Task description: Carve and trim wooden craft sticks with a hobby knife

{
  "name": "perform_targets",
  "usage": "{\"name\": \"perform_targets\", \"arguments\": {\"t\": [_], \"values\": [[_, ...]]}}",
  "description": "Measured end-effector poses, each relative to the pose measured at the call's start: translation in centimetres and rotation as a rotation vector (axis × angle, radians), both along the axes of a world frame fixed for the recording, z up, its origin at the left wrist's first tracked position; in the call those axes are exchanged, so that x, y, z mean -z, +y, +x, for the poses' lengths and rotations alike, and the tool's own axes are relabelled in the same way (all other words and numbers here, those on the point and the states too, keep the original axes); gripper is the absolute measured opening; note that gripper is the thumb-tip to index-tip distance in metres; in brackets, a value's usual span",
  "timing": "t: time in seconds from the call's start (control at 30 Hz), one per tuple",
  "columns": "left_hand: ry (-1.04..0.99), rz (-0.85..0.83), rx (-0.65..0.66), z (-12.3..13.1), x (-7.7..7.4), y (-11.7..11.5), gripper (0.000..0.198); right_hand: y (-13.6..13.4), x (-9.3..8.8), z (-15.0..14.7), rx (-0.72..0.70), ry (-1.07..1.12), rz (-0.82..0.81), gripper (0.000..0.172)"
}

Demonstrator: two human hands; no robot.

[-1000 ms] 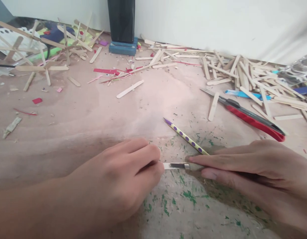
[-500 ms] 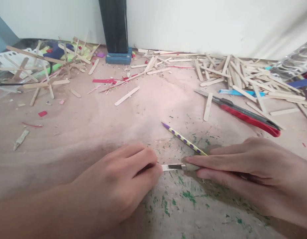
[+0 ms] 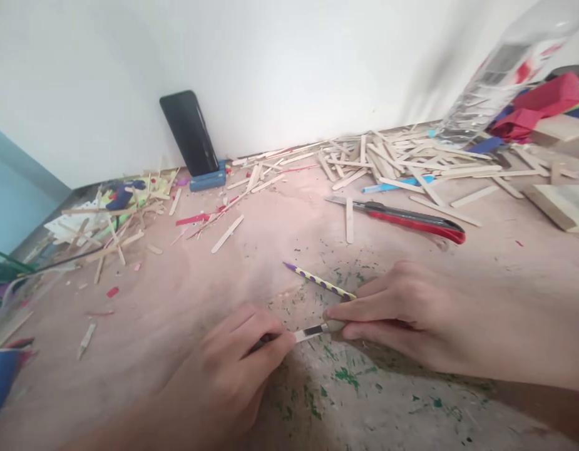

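My left hand (image 3: 245,357) is closed in a pinch on a pale wooden craft stick (image 3: 300,336), whose end sticks out to the right. My right hand (image 3: 392,307) is closed around a small tool (image 3: 325,327) with a metal collar and a flat dark tip. That tip lies along the stick between the two hands; its exact kind is hard to make out. Just beyond my right fingers lies a yellow pencil (image 3: 320,282) with purple dots, its rear end hidden by the hand. Farther back rests a red and black utility knife (image 3: 411,222), blade out.
A phone (image 3: 189,133) leans on the wall in a blue stand (image 3: 208,180). Loose craft sticks (image 3: 392,156) heap along the wall, near a plastic bottle (image 3: 486,81). Stick pieces and scraps (image 3: 115,213) lie left. A wooden block (image 3: 564,203) sits right. Green flecks mark the table.
The view has tilted up and shifted, bringing in the whole phone, the bottle and the wooden block. Both hands keep their hold on the stick and the tool, with little visible movement.
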State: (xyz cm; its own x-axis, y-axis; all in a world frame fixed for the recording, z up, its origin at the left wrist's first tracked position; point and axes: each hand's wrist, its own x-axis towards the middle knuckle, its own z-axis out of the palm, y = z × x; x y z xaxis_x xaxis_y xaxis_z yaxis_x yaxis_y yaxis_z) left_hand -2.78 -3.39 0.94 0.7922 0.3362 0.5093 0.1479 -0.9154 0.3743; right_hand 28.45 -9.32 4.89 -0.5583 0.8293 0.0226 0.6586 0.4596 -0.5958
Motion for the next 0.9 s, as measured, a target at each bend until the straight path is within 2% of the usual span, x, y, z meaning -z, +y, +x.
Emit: {"name": "perform_targets", "arguments": {"t": [0.17,0.33,0.43,0.53,0.9], "values": [[0.045,0.058,0.0,-0.3,0.5,0.3,0.033,0.1,-0.7,-0.2,0.021,-0.013,-0.048,0.04],[0.068,0.113,0.012,-0.9,1.5,0.8,0.035,0.4,-1.6,0.3,0.02,-0.025,-0.028,0.034],[0.067,0.157,0.014,-0.9,1.9,0.9,0.043,0.5,-1.7,0.5,0.015,-0.025,-0.022,0.033],[0.075,0.2,-0.002,-0.7,1.8,0.8,0.048,0.4,-1.8,0.4,0.012,-0.028,-0.021,0.033],[0.006,0.238,0.006,-0.3,1.4,0.8,0.038,0.4,-2.0,0.3,0.016,-0.036,-0.047,0.033]]}}
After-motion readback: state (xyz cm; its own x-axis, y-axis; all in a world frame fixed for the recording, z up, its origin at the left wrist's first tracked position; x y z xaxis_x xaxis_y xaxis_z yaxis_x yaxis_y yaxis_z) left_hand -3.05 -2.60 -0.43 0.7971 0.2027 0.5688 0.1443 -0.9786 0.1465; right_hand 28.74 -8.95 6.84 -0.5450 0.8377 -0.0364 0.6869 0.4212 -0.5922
